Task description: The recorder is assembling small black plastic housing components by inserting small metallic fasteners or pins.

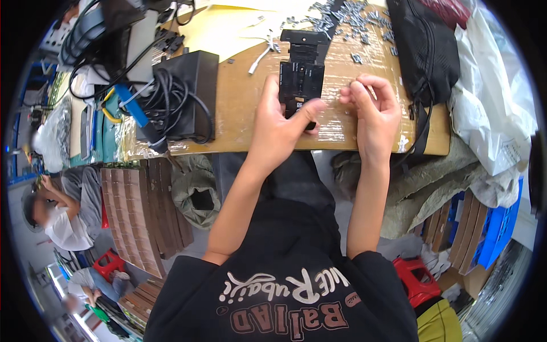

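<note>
My left hand [283, 118] is closed round the lower part of a long black plastic part [302, 77], its thumb lying across the front. This part stands nearly upright over the table and has a wider top piece, slots and small pale print. To its right, my right hand [375, 102] is raised with thumb and fingertips pinched together; whatever is between them is too small to make out. Many small grey metal-looking pieces [364, 23] lie scattered at the far side of the table. A short white cable or strip [261, 58] lies left of the black part.
On the left stands a black box [200, 71] with coiled black cable [171, 100] and a blue-handled tool [132, 108]. A black bag [424, 45] lies at the right edge of the wooden table [239, 108]. Two people sit far left, beyond stacked brown trays [131, 211].
</note>
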Demonstrator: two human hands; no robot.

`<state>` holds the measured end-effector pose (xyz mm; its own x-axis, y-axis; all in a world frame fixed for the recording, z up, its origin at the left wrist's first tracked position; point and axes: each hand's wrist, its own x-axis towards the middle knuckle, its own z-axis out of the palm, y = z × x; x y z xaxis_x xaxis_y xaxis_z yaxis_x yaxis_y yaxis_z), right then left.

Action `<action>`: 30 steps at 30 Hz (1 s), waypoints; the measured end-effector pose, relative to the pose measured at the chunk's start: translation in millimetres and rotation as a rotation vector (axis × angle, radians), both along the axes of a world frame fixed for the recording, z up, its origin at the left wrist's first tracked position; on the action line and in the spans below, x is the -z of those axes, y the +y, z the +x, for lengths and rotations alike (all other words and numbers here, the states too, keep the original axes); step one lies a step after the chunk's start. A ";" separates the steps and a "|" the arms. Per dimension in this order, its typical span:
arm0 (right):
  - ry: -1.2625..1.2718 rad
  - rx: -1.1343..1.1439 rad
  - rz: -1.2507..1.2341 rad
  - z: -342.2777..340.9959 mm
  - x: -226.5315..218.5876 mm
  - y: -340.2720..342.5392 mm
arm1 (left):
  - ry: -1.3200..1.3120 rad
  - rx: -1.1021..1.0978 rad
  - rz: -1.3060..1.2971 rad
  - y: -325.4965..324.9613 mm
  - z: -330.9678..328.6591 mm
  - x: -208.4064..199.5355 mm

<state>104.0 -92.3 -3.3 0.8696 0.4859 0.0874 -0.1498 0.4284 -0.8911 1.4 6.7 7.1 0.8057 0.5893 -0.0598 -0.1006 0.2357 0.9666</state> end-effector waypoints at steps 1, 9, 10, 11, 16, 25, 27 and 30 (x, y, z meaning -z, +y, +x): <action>0.002 0.024 0.089 2.2 1.8 1.1 | -0.057 0.018 -0.014 1.0 0.6 1.1; -0.016 -0.036 0.185 8.0 5.1 -3.6 | -0.319 0.014 -0.295 0.9 15.9 12.2; -0.029 -0.018 0.176 7.8 5.2 -2.7 | -0.349 0.017 -0.283 -2.4 22.1 10.9; -0.044 0.000 0.167 7.6 5.7 -1.7 | -0.378 -0.034 -0.305 -7.3 27.1 8.4; -0.159 0.042 0.153 9.5 15.1 0.8 | -0.389 -0.128 -0.505 -7.7 28.7 16.5; -0.181 0.068 0.078 2.9 5.8 1.6 | -0.458 0.013 -0.415 -8.0 24.9 19.9; -0.158 0.076 0.089 3.8 6.9 1.8 | -0.456 0.026 -0.399 -7.5 25.5 20.0; -0.205 0.086 0.071 5.0 8.3 1.7 | -0.447 0.026 -0.337 -9.8 26.3 19.6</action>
<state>109.0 -90.6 -11.7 0.8682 0.3972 0.2974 0.0707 0.4942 -0.8665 27.7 -3.1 -12.5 0.8099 0.5764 0.1090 -0.4731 0.5321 0.7022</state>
